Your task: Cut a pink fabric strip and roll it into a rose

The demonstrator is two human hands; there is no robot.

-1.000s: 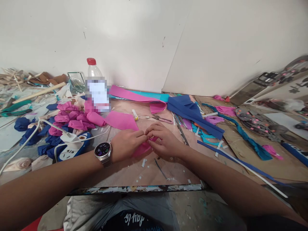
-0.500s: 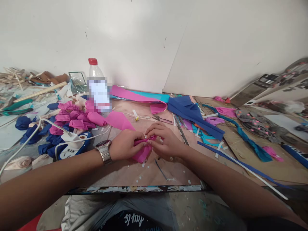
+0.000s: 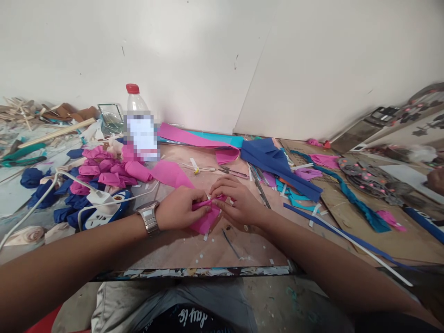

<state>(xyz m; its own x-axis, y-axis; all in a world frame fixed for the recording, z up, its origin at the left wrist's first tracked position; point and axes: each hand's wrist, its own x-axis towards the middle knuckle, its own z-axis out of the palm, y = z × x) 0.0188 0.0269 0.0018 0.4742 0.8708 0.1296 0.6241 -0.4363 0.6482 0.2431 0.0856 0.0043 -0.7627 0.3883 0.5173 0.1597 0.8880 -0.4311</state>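
A pink strip of thin, papery material (image 3: 206, 224) is pinched between both hands near the table's front edge. My left hand (image 3: 178, 208), with a silver watch on the wrist, closes its thumb and fingers on the folded part. From the other side, my right hand (image 3: 239, 199) grips the same fold with thumb and fingertips. The strip's far length (image 3: 171, 172) trails back and left toward a heap of rolled pink pieces (image 3: 104, 169). Fingers partly cover the fold. Just beyond the hands lies a pair of small scissors or snips (image 3: 236, 173).
Left stand a bottle with a red cap (image 3: 132, 89), a lit phone (image 3: 144, 136) and a power strip (image 3: 104, 215) with a white cable. Dark blue strips (image 3: 267, 159) and a thin white stick (image 3: 367, 247) lie right. At the far right edge, another person's hand (image 3: 436, 180) shows.
My hands keep their grip on the pink strip, with hardly any movement. Another person's hand has come into view at the far right edge. The view has shifted slightly.
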